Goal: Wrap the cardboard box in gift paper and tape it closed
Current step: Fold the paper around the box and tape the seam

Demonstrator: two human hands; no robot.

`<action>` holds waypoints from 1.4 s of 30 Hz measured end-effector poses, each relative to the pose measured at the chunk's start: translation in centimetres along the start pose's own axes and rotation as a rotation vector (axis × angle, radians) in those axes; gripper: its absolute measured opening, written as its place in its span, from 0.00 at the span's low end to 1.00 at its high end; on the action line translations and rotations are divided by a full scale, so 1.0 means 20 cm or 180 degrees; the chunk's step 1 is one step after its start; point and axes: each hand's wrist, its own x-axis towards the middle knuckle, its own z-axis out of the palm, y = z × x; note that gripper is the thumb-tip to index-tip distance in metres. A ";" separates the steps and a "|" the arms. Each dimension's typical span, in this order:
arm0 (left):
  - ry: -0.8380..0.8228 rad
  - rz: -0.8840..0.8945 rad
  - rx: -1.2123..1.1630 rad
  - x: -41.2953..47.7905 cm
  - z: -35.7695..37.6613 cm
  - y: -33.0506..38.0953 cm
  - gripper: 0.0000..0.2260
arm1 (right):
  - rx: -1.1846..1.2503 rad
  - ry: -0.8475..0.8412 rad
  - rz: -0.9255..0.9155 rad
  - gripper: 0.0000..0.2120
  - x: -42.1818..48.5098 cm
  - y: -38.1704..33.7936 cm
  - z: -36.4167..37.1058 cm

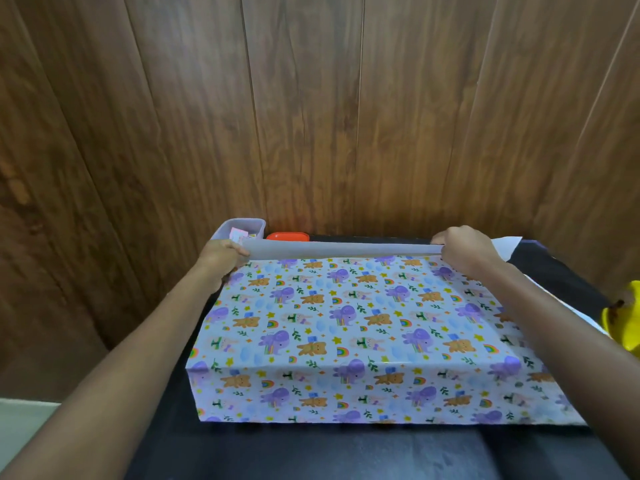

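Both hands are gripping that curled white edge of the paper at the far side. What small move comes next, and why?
Probably pull the curled edge taut and press it down along the far side. The left hand and right hand each grip one end of it, the gift paper already lies smooth over the top and near side, and no tape shows.

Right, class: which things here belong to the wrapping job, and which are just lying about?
Job in hand:
gift paper, folded over the hidden box
left hand and right hand, both gripping its turned-back far edge

Lying about:
lilac tray, back left
orange object behind the paper, unidentifiable
yellow object, right edge
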 end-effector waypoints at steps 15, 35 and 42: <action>-0.0519 0.2231 0.3460 -0.13 0.56 0.23 0.24 | -0.0014 0.0003 -0.0043 0.18 -0.06 0.05 0.01; 0.0331 0.2566 0.4633 -0.06 0.36 0.17 0.10 | -0.0847 -0.0226 0.0204 0.15 -0.11 0.20 -0.04; 0.0535 0.2701 0.5338 -0.11 0.34 0.16 0.10 | -0.1074 -0.0150 0.0213 0.18 -0.12 0.21 0.02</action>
